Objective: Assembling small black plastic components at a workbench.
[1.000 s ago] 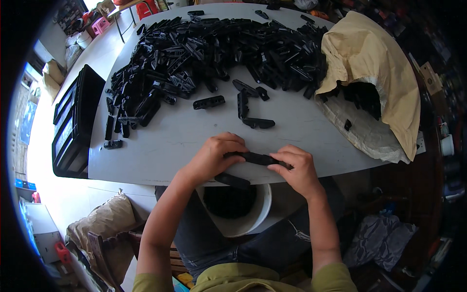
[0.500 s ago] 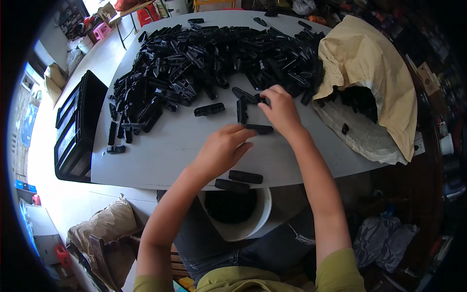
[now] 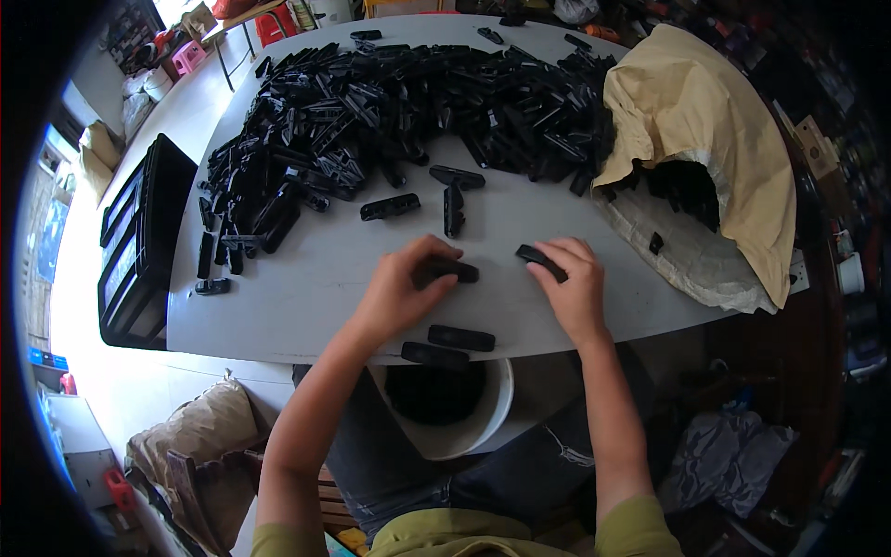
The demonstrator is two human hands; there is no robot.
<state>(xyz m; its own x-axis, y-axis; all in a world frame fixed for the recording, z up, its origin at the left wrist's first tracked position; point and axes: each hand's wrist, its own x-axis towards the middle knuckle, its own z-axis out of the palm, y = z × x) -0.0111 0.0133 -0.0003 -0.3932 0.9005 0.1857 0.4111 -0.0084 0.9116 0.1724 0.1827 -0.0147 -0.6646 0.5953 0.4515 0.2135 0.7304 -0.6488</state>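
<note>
My left hand (image 3: 406,283), above the near middle of the table, pinches a long black plastic piece (image 3: 461,271) between thumb and fingers; part of it is hidden by the hand. To its right, my right hand (image 3: 577,281) grips a similar black plastic piece (image 3: 538,261) by one end. Two more pieces lie side by side at the near table edge: one black piece (image 3: 461,337) and another, nearer one (image 3: 434,356). Beyond my hands are three loose black pieces (image 3: 390,206), two of them touching in a T shape (image 3: 454,212).
A large heap of black pieces (image 3: 343,130) covers the far side of the grey table (image 3: 306,316). At right lies an open tan sack (image 3: 691,102) with black pieces inside. A black crate (image 3: 148,246) stands left. Under the near edge is a white bucket (image 3: 506,399) with dark contents.
My right hand has come nearer from beside the loose pieces, bringing a black piece. My left hand has closed on the piece that lay in front of it and drawn it slightly nearer.
</note>
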